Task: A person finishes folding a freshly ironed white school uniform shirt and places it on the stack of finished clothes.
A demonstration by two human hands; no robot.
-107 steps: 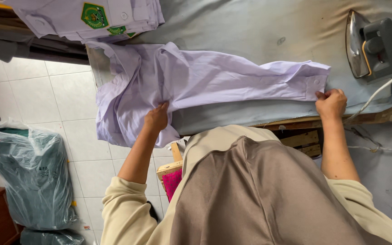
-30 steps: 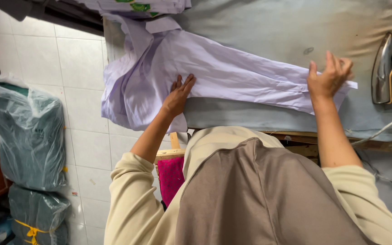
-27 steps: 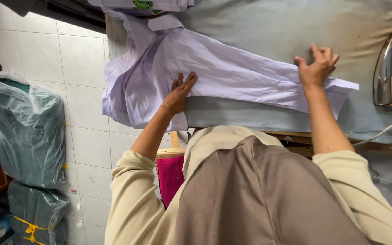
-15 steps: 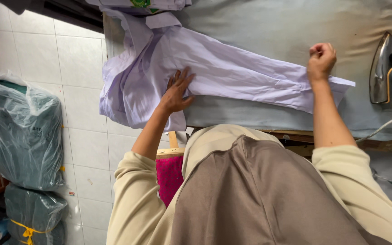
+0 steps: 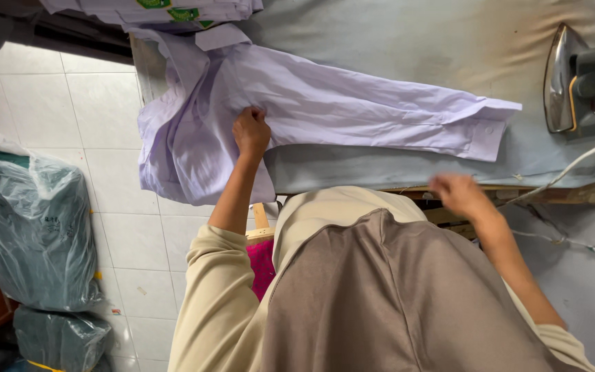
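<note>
Left hand (image 5: 251,131) fisted on the lilac shirt (image 5: 325,114) on the board (image 5: 408,41), right hand (image 5: 459,195) blurred off the edge, grip unclear, holding nothing visible; iron (image 5: 583,86) parked right.

A pale lilac long-sleeved shirt (image 5: 325,110) lies across the grey padded bench (image 5: 408,41). Its body is bunched at nine o'clock and hangs crumpled over the bench's edge. One sleeve stretches flat toward three o'clock, lightly creased, ending in a buttoned cuff. The collar end points to twelve o'clock.
</note>
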